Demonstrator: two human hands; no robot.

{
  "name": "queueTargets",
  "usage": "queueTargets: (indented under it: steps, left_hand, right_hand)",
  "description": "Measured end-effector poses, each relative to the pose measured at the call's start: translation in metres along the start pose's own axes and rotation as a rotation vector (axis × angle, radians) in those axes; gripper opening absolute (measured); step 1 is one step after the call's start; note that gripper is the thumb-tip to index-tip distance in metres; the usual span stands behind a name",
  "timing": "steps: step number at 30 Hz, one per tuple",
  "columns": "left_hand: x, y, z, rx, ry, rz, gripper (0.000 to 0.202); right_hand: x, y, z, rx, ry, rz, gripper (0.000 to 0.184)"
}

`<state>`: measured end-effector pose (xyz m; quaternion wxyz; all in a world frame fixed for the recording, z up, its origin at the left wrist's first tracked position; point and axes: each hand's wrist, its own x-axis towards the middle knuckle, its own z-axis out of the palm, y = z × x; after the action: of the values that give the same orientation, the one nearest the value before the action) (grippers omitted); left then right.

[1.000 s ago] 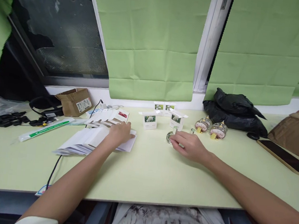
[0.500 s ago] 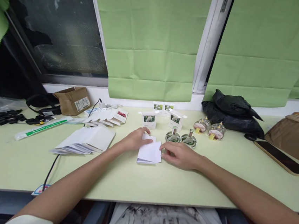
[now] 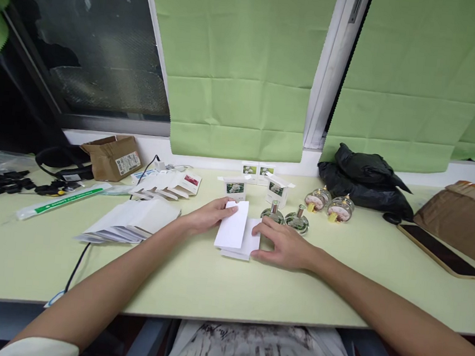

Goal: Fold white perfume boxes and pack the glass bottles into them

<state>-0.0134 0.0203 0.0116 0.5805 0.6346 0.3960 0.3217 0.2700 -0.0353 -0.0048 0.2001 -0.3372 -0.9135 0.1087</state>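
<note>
The left hand (image 3: 206, 218) pinches the far left edge of a flat white carton blank (image 3: 231, 232) between thumb and fingertips, tilting it up off the green table (image 3: 210, 287) near the middle. The right hand (image 3: 285, 245) lies loosely spread, not clenched, fingers touching the right edge of a second blank (image 3: 252, 241) beneath it. Two glass bottles (image 3: 285, 217) stand just beyond.

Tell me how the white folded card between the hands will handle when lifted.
Probably light and bendy: the white folded card is thin, and one flap tilts up under the left hand. Likely to slide on the smooth table; the right hand pins it.
</note>
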Motion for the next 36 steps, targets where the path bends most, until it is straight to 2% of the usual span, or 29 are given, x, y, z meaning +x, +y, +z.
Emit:
queueTargets:
  steps: [6, 13, 16, 21, 26, 29, 32, 34, 36]
  left_hand:
    - [-0.004, 0.008, 0.009, -0.276, 0.02, 0.019, 0.044]
    - [-0.004, 0.01, 0.011, -0.348, 0.032, 0.036, 0.039]
    - [-0.005, 0.012, 0.013, -0.33, 0.036, 0.069, 0.036]
    - [-0.008, 0.018, 0.014, -0.312, 0.016, 0.082, 0.034]
    - [-0.008, 0.016, 0.015, -0.227, 0.052, 0.101, 0.043]
    - [-0.005, 0.011, 0.02, -0.184, 0.08, 0.135, 0.051]
    - [-0.003, 0.006, 0.03, -0.182, 0.118, 0.159, 0.069]
    - [-0.003, 0.002, 0.036, -0.179, 0.1, 0.145, 0.078]
    - [-0.003, -0.002, 0.039, -0.14, 0.038, 0.113, 0.076]
  right_hand:
    - [0.002, 0.002, 0.002, 0.099, 0.048, 0.008, 0.062]
    - [0.003, -0.003, 0.006, 0.152, 0.16, 0.105, 0.04]
    - [0.005, -0.003, 0.006, 0.124, 0.204, 0.152, 0.037]
    - [0.006, -0.003, 0.006, 0.114, 0.154, 0.243, 0.041]
    - [0.006, -0.007, 0.006, 0.157, 0.165, 0.255, 0.044]
    - [0.005, -0.007, 0.008, 0.269, 0.235, 0.239, 0.036]
    - [0.004, -0.004, 0.011, 0.391, 0.292, 0.23, 0.028]
    - [0.004, 0.0, 0.014, 0.472, 0.297, 0.239, 0.026]
    - [0.004, 0.003, 0.016, 0.511, 0.315, 0.245, 0.027]
